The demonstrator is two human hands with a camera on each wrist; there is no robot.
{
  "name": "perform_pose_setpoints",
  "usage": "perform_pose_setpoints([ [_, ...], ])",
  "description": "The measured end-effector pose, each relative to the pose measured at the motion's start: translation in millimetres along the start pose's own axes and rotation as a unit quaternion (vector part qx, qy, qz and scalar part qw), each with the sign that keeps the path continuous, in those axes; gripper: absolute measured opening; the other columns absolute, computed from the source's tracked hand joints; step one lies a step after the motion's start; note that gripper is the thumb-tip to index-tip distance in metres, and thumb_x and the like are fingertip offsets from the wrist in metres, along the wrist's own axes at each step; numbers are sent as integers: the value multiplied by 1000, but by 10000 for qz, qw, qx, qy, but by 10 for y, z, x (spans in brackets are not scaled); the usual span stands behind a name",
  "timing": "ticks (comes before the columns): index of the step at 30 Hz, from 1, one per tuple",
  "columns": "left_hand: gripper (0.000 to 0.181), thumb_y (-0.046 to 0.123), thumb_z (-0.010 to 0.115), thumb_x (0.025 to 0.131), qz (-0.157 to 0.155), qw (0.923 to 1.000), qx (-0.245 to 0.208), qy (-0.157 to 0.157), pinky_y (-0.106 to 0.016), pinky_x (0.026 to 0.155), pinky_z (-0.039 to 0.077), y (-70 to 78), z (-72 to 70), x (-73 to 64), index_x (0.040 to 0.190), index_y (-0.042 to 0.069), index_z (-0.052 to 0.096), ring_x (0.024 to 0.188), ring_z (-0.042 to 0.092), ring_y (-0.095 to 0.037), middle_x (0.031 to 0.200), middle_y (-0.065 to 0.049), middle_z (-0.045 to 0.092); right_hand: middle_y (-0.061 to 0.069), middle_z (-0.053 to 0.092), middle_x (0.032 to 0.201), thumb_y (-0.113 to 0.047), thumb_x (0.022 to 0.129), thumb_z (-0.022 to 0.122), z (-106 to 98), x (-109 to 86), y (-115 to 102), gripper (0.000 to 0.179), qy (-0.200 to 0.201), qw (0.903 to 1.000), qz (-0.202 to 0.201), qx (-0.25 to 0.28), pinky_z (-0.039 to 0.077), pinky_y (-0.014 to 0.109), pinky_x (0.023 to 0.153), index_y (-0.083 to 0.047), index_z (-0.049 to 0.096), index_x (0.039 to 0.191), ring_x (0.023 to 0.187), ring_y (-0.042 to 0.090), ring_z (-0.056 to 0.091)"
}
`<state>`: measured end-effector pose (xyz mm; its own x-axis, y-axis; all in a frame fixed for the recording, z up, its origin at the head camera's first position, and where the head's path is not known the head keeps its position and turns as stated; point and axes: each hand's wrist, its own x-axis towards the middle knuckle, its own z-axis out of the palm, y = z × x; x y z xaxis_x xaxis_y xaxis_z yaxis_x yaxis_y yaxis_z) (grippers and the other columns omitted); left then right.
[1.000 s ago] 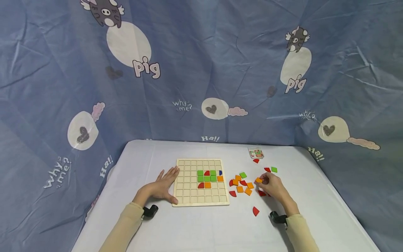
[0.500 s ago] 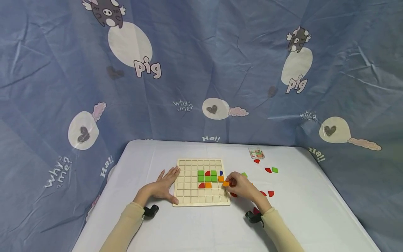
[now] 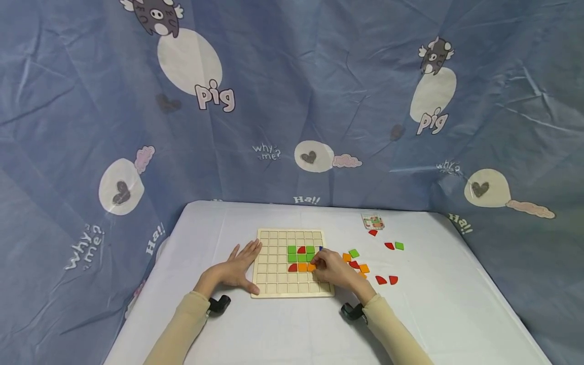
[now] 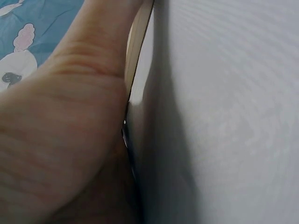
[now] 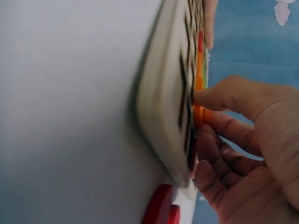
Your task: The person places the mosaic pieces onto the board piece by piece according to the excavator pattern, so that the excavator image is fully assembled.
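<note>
While the person's right hand reaches over the right part of the pale wooden grid board, I see its thumb and fingers pinching a flat orange square tile. That tile sits at the grid just right of a second orange square tile, low in the centre of my head view; I cannot tell whether it lies fully down in its cell. Left of the pair is a red quarter-circle tile, with green square tiles in the rows above and a second red quarter-circle tile among them. A small blue piece shows partly behind the right hand.

The left hand, fingers and thumb spread apart, rests along the board's left edge, its thumb at the lower left corner.

Right of the board, loose orange tiles, a loose green tile and loose red pieces lie scattered on the white-covered tabletop. Farther up there, right of centre, I make out a small printed card. My right wrist view catches a blurred red piece at the bottom, near the board's corner.
</note>
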<state>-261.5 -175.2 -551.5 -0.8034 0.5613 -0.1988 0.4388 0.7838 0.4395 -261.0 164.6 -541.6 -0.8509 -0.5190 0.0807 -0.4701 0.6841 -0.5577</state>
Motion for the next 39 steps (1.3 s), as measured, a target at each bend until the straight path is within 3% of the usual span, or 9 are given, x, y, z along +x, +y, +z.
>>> perform_pose_setpoints([
  [8, 137, 69, 77, 61, 47, 9999, -87, 40, -60, 118, -7, 30, -16, 4, 154, 1, 1, 150, -6, -34, 163, -16, -5, -4, 62, 92, -13, 84, 75, -58, 45, -17, 16, -218, 9997, 70, -23, 50, 20, 70, -10, 69, 99, 79, 7, 54],
  [17, 138, 67, 78, 61, 45, 9999, -116, 109, -60, 118, -6, 42, -39, -2, 154, 1, 1, 150, -4, -36, 162, -17, -3, -4, 63, 93, -17, 84, 75, -77, 61, -42, 16, -178, 9996, 38, -219, 54, 23, 77, -11, 72, 99, 83, 7, 57],
  [23, 138, 68, 78, 60, 41, 9999, -107, 121, -60, 118, -6, 33, -31, 8, 154, 1, 1, 150, -4, -35, 163, -17, -3, -6, 63, 92, -21, 85, 75, -159, -39, 54, 19, 231, 9988, 364, 251, 52, 21, 70, -12, 70, 101, 81, 7, 57],
  [29, 138, 68, 77, 61, 39, 9999, -76, 108, -60, 118, -6, 45, -26, 2, 154, 2, 1, 150, -4, -35, 163, -16, -3, 0, 63, 89, -20, 85, 74, -494, -265, 481, 21, 1107, 9864, 1183, 267, 52, 25, 65, -8, 67, 101, 74, 12, 57],
  [34, 138, 70, 77, 60, 4, 9999, -57, 88, -59, 119, -6, 39, -16, -9, 155, 3, 2, 151, -4, -34, 163, -14, -3, 8, 63, 91, -20, 86, 73, -770, -502, 986, 25, 1384, 9715, 1926, -58, 51, 31, 70, -3, 64, 103, 80, 18, 57],
  [39, 139, 70, 76, 60, -38, 10000, -26, 25, -59, 119, -7, 46, -23, -21, 155, 3, 1, 150, -6, -33, 163, -14, -4, 15, 61, 96, -18, 87, 70, -955, -667, 1319, 33, 1489, 9547, 2563, -267, 51, 35, 72, 4, 59, 109, 84, 23, 57],
])
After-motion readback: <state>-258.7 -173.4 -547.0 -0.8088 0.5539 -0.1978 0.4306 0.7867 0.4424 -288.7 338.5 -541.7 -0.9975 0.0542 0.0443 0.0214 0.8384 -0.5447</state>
